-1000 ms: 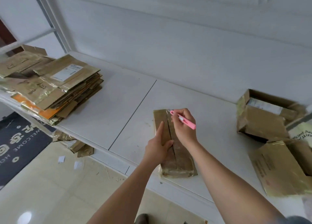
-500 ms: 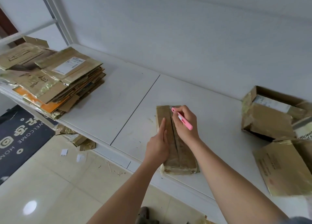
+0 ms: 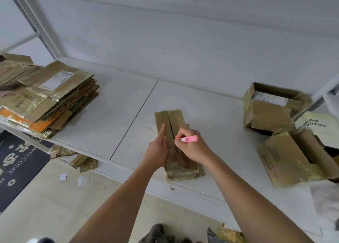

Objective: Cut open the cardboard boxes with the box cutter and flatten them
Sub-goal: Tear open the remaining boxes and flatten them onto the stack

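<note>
long flat taped cardboard box [image 3: 177, 151], seam split, pink box cutter [image 3: 189, 138] on slit

Left hand [image 3: 158, 150] pressed flat on narrow box [image 3: 176, 143] on table [image 3: 113, 114]; right hand [image 3: 192, 147] gripped pink cutter [image 3: 189, 138] at the centre seam. Flattened stack [image 3: 45, 96] far left, open boxes [image 3: 271, 109] right.

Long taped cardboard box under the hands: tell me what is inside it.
The long taped cardboard box shows only a dark slit along its top seam, where the right hand holds the pink box cutter. Its flaps cover any contents.
</note>
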Action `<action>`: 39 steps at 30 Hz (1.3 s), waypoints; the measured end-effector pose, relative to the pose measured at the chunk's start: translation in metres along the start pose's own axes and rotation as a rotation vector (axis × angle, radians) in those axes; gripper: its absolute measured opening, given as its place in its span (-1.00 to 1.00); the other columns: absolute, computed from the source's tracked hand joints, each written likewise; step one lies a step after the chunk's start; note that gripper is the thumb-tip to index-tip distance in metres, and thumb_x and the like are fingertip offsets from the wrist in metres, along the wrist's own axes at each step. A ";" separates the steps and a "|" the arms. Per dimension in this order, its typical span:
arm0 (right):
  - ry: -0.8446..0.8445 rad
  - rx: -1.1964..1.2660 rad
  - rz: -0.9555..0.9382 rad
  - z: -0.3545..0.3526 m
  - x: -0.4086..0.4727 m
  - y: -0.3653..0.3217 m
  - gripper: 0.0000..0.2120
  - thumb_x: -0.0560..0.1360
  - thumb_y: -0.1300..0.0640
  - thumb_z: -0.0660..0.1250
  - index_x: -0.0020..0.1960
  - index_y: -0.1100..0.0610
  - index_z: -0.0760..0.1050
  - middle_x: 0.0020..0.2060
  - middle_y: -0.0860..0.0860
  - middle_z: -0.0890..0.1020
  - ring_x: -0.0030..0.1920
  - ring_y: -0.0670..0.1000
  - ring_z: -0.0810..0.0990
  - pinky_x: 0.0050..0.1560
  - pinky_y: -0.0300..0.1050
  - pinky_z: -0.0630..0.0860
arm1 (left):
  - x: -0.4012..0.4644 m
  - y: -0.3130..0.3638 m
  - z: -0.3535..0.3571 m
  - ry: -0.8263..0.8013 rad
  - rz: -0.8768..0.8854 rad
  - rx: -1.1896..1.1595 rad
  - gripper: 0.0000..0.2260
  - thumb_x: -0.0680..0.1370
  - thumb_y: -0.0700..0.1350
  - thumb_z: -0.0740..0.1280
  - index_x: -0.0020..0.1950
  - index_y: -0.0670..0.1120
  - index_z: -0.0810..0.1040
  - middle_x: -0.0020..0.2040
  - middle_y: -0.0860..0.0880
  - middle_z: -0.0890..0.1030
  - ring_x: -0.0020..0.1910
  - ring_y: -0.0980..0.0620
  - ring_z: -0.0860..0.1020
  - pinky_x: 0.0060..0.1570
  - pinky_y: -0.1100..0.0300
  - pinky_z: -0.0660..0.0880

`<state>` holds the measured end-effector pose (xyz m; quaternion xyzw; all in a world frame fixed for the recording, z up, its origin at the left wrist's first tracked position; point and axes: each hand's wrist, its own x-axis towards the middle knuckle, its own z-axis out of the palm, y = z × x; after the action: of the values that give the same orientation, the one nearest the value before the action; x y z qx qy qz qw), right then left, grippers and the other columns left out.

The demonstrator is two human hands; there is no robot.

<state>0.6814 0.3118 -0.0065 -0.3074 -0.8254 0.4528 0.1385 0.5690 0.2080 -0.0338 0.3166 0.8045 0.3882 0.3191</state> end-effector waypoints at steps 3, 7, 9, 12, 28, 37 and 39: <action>-0.047 0.020 0.033 -0.004 -0.019 -0.001 -0.86 0.49 0.18 0.33 -0.23 0.09 0.45 -0.34 -0.04 0.53 -0.36 -0.12 0.45 -0.35 -0.26 0.36 | -0.001 0.008 -0.005 -0.086 -0.065 -0.045 -0.51 0.69 -0.04 0.06 0.53 0.35 0.00 -0.18 -0.09 0.49 -0.29 -0.01 0.52 -0.53 0.20 0.52; -0.095 0.026 0.050 -0.008 -0.044 -0.006 -0.85 0.50 0.19 0.32 -0.24 0.09 0.44 -0.36 -0.08 0.50 -0.39 -0.18 0.42 -0.39 -0.35 0.31 | -0.007 0.016 -0.006 -0.104 -0.111 -0.025 -0.47 0.68 -0.04 0.08 0.55 0.34 -0.06 -0.06 -0.07 0.53 -0.19 -0.08 0.60 -0.52 0.17 0.55; -0.099 0.017 0.036 -0.011 -0.054 -0.010 -0.85 0.51 0.21 0.31 -0.23 0.09 0.44 -0.35 -0.06 0.51 -0.39 -0.18 0.42 -0.38 -0.34 0.31 | -0.008 0.019 -0.005 -0.096 -0.116 -0.008 -0.47 0.68 -0.04 0.08 0.55 0.33 -0.08 -0.11 0.00 0.51 -0.18 -0.10 0.61 -0.53 0.19 0.53; -0.145 -0.019 0.051 -0.016 -0.064 -0.017 -0.89 0.51 0.20 0.29 -0.19 0.12 0.45 -0.29 0.03 0.55 -0.36 -0.12 0.43 -0.34 -0.24 0.35 | -0.009 0.023 -0.003 -0.087 -0.114 0.038 -0.46 0.68 -0.06 0.06 0.57 0.29 -0.09 -0.12 -0.04 0.53 -0.23 -0.08 0.60 -0.56 0.22 0.49; 0.489 0.536 0.120 -0.091 -0.114 0.018 -0.89 0.54 0.32 0.37 -0.14 0.20 0.49 -0.31 0.03 0.65 -0.27 -0.04 0.64 -0.15 -0.08 0.58 | -0.010 0.067 0.041 0.041 -0.267 -0.128 -0.33 0.64 -0.11 0.20 0.60 -0.03 -0.17 0.16 -0.11 0.51 -0.23 -0.06 0.62 -0.36 0.10 0.59; 0.691 0.565 0.167 -0.081 -0.131 0.056 -0.90 0.60 0.20 0.31 -0.07 0.18 0.55 -0.23 0.08 0.71 -0.21 0.04 0.70 -0.12 -0.16 0.64 | 0.005 0.080 0.048 0.030 0.437 0.930 -0.52 0.62 0.15 0.21 0.52 0.11 0.22 0.43 -0.09 0.17 0.45 -0.15 0.14 0.46 -0.01 0.12; 0.696 0.551 0.201 -0.080 -0.132 0.063 -0.87 0.61 0.17 0.29 -0.08 0.19 0.53 -0.24 0.05 0.71 -0.20 0.01 0.69 -0.11 -0.16 0.63 | 0.013 0.072 0.048 -0.172 0.430 0.907 -0.40 0.60 0.32 0.06 0.59 0.23 -0.04 0.60 -0.04 -0.11 0.57 -0.15 -0.14 0.51 -0.11 -0.19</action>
<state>0.8482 0.3065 -0.0078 -0.4713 -0.5447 0.5365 0.4396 0.6169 0.2740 -0.0013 0.6126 0.7795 0.0292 0.1275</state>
